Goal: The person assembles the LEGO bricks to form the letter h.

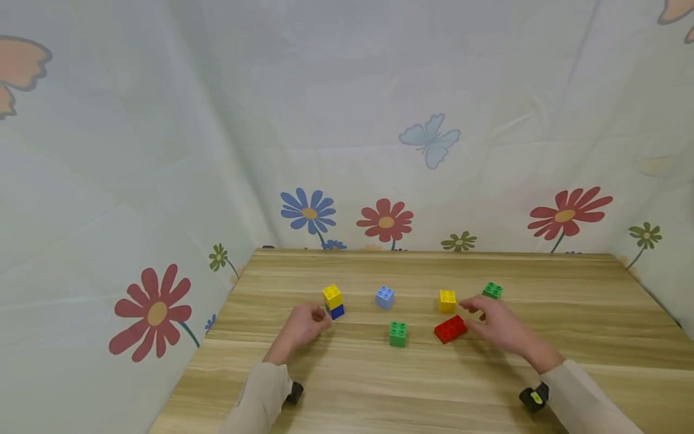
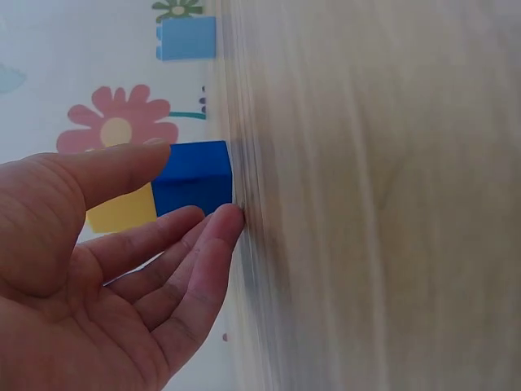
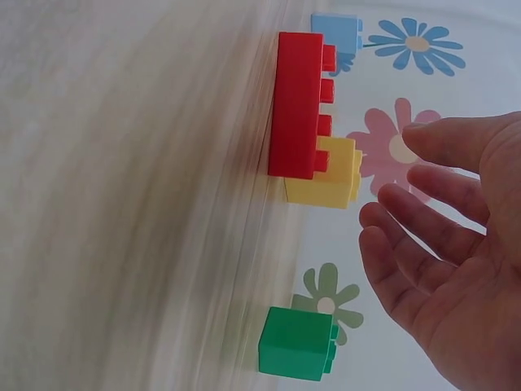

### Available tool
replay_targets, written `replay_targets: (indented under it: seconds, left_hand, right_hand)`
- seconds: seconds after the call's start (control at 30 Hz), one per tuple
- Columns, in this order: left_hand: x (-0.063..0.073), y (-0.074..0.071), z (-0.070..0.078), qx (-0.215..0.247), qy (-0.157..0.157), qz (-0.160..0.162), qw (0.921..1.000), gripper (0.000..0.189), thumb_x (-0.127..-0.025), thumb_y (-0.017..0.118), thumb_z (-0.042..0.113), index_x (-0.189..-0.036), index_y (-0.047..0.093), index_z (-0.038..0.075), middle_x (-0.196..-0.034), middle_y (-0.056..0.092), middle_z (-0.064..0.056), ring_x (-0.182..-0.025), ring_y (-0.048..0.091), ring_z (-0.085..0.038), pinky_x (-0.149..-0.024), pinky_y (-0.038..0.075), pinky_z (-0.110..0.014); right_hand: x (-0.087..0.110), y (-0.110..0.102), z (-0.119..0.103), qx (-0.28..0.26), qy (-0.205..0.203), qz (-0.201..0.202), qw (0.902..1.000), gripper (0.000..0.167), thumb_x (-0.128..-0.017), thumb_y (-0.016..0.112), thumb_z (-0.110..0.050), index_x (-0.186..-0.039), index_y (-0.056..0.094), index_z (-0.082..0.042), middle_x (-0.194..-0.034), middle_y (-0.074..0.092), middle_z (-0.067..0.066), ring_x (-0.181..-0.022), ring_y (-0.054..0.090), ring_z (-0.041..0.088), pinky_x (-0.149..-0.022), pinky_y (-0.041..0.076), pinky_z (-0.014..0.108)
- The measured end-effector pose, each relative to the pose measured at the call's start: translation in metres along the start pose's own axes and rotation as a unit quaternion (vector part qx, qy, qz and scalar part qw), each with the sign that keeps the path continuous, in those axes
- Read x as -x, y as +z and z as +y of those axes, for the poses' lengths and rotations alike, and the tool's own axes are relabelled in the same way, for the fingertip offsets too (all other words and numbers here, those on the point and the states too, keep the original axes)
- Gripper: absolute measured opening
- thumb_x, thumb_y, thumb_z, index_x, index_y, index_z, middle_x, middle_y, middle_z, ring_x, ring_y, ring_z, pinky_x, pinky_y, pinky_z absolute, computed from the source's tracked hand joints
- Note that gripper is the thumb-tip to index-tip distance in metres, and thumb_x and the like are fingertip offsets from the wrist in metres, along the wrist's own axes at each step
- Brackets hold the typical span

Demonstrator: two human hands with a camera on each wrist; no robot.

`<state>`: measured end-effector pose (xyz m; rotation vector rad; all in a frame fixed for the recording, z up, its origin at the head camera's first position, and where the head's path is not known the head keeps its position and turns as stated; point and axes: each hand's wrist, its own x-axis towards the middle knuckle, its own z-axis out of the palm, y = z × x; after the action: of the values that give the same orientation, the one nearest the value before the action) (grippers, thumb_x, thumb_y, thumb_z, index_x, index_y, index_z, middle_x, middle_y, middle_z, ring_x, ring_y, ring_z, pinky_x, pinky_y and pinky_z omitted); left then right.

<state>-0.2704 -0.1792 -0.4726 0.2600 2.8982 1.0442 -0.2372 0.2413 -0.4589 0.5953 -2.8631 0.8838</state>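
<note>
My left hand [image 1: 301, 325] is beside a small stack: a yellow brick [image 1: 332, 296] on top of a dark blue brick [image 1: 337, 311]. The left wrist view shows its thumb and loosely bent fingers spread around the near side of the blue brick [image 2: 194, 179]; whether they touch it I cannot tell. Over on the right, my right hand [image 1: 500, 325] hovers just beside a long red brick [image 1: 450, 330], fingers relaxed and apart. In the right wrist view nothing lies between that hand's thumb and fingers, and the red brick [image 3: 297, 106] stands clear of them.
A light blue brick [image 1: 385, 298] and a green brick [image 1: 398, 334] lie between the hands. Another yellow brick [image 1: 447, 301] sits behind the red one. A second green brick [image 1: 492, 290] is just beyond the right hand. The wooden table [image 1: 368, 392] meets a flowered curtain [image 1: 347, 150] behind.
</note>
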Motion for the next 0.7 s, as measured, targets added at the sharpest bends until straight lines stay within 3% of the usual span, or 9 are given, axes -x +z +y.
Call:
replay_targets:
  seconds: [0.23,0.5,0.7]
  left_hand:
    - [0.007,0.007,0.010,-0.010,0.060,-0.026,0.9978,0.018,-0.083,0.070,0.017,-0.092,0.067,0.001,-0.085,0.066,-0.005,-0.077,0.060,-0.017,-0.069,0.050,-0.033]
    - [0.007,0.019,0.032,0.006,0.092,-0.086,0.9920,0.016,-0.086,0.069,0.020,-0.092,0.065,0.006,-0.089,0.065,-0.001,-0.081,0.060,-0.016,-0.072,0.050,-0.032]
    - [0.006,0.033,0.052,0.018,0.104,-0.127,0.9864,0.029,-0.086,0.070,0.022,-0.108,0.064,0.004,-0.102,0.066,-0.005,-0.091,0.062,-0.017,-0.078,0.051,-0.033]
  right_hand:
    - [-0.002,-0.006,0.004,0.001,0.000,0.006,1.0000,0.034,-0.087,0.067,-0.008,-0.119,0.060,0.002,-0.113,0.062,0.015,-0.097,0.057,0.028,-0.078,0.051,0.042]
    - [-0.006,-0.016,0.014,0.015,-0.014,0.035,0.9992,0.034,-0.086,0.067,-0.007,-0.118,0.060,0.004,-0.110,0.062,0.018,-0.096,0.058,0.033,-0.078,0.050,0.049]
    - [-0.010,-0.023,0.022,0.039,0.000,0.054,0.9978,0.034,-0.085,0.067,-0.007,-0.116,0.061,0.006,-0.108,0.062,0.022,-0.093,0.058,0.036,-0.081,0.047,0.053]
